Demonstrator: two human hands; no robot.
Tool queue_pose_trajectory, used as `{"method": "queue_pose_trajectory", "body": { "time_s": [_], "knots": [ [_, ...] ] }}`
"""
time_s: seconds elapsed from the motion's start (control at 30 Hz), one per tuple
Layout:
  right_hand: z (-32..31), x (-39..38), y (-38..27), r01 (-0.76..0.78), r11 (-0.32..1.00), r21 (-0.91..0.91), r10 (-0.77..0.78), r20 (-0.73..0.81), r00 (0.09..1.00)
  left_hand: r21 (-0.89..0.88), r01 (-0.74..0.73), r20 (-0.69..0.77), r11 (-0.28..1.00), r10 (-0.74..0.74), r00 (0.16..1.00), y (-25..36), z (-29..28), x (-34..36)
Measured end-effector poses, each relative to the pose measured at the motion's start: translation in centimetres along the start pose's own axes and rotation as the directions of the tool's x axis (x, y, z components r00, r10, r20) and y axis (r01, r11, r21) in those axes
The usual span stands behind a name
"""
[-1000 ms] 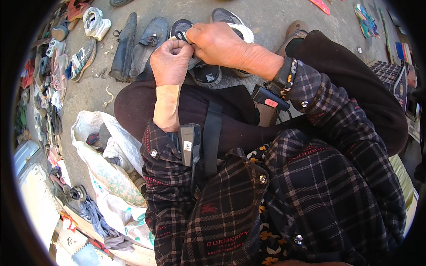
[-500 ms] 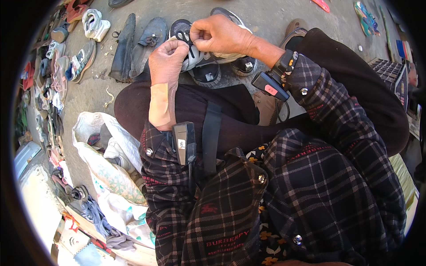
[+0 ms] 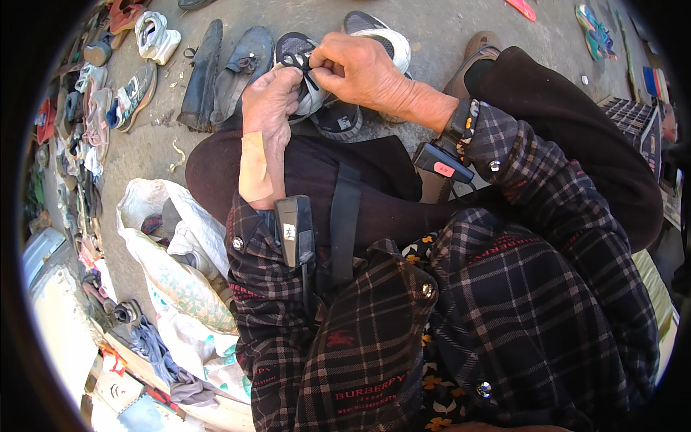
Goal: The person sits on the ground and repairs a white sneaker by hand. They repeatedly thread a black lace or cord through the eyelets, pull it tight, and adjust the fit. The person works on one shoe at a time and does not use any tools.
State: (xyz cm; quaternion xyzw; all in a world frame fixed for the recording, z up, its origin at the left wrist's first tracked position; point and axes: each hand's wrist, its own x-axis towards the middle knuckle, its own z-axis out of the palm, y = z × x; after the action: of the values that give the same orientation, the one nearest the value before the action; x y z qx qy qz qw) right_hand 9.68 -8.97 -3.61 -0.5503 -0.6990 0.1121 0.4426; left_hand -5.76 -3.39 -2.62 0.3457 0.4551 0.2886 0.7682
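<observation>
A grey and white sneaker [image 3: 294, 45] with a dark mesh toe stands on the ground in front of me, toe pointing away. Its black shoelace [image 3: 305, 60] is pinched from both sides. My left hand [image 3: 270, 99] closes thumb and finger on the lace at the left, a tan patch on its wrist. From the right, my right hand [image 3: 361, 70] grips the lace with curled fingers, close to the left fingertips. Part of the knot is hidden behind the fingers. A matching sneaker [image 3: 394, 47] sits just beyond my right hand.
Dark slip-on shoes [image 3: 198, 79] stand left of the sneaker, with many more shoes along the left side. A white sack [image 3: 155, 270] holding shoes leans by my left leg. A dark-soled shoe [image 3: 338, 119] lies nearer me. A grey crate [image 3: 633, 119] stands at right.
The lace loop that stood up between my hands looks smaller now. My right hand has shifted slightly down, uncovering more of the second sneaker. My left hand has lowered slightly.
</observation>
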Motion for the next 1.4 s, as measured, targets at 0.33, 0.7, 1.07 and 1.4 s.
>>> {"method": "queue_pose_trajectory", "body": {
  "time_s": [0.33,0.7,1.07,1.4],
  "knots": [
    [0.3,0.6,-0.4,-0.102,0.994,0.041,0.101,0.028,0.995,0.031,-0.064,-0.073,0.997,0.066,0.995,-0.2,0.3,0.0],
    [-0.5,1.2,2.0,-0.228,0.957,0.181,0.2,0.162,0.966,0.644,-0.3,0.008,0.704,0.386,0.923,-0.5,1.1,-0.7],
    [-1.1,1.7,2.2,-0.501,0.815,0.291,0.407,0.327,0.853,0.586,-0.433,0.017,0.685,0.524,0.851,-0.8,1.2,-0.2],
    [-1.5,2.1,2.2,-0.437,0.865,0.247,0.352,0.323,0.878,0.794,-0.467,0.175,0.39,0.589,0.789,-0.5,1.3,-0.8]
  ]
}}
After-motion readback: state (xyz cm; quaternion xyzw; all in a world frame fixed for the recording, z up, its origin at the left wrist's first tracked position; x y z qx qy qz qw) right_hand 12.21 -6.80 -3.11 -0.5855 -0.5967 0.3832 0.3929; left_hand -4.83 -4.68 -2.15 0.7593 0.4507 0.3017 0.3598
